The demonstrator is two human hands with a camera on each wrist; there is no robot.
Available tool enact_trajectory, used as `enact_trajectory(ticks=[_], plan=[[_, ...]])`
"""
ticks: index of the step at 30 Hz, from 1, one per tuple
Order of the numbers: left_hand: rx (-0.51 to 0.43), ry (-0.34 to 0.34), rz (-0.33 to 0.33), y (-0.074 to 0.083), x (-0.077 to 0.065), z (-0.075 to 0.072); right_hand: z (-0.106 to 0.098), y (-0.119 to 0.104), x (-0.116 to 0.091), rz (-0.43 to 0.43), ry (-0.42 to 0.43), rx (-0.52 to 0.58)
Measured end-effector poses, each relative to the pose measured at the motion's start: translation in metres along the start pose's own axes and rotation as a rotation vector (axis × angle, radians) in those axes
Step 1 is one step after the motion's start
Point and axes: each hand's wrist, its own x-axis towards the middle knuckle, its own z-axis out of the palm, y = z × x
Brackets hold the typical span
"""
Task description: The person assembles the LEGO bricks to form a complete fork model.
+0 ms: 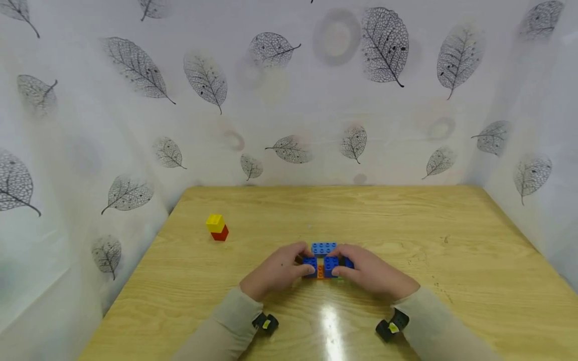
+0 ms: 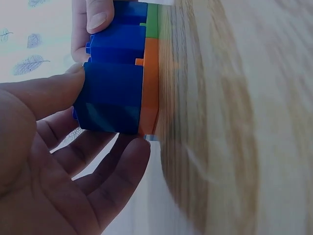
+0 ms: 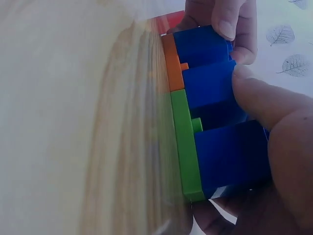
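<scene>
My left hand (image 1: 277, 272) pinches a dark blue brick (image 2: 110, 95) between thumb and fingers at the left end of a low row. Under the row lie a thin orange brick (image 2: 151, 88) and a thin green brick (image 3: 185, 142), end to end on the table. With thumb and fingertips, my right hand (image 1: 372, 273) grips the middle dark blue brick (image 1: 331, 265). A further dark blue brick (image 3: 232, 156) sits at the right end on the green one, partly covered by that hand in the head view. Just behind the row is a lighter blue studded brick (image 1: 324, 248).
A yellow brick (image 1: 215, 222) stacked on a red brick (image 1: 220, 233) stands at the back left of the wooden table (image 1: 397, 215). A pale curtain (image 1: 307, 105) printed with leaves hangs behind and along the sides.
</scene>
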Motion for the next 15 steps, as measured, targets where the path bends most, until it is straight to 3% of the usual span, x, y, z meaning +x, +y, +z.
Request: enact_trajectory(ticks=[8,15], plan=[[-0.039,-0.001,0.0,-0.006,0.0,0.001,0.003,0.002,-0.003,0.006,0.012,-0.01],[-0.067,-0.008,0.044,-0.011,0.002,-0.001,-0.001,0.004,-0.005,0.02,0.026,-0.042]])
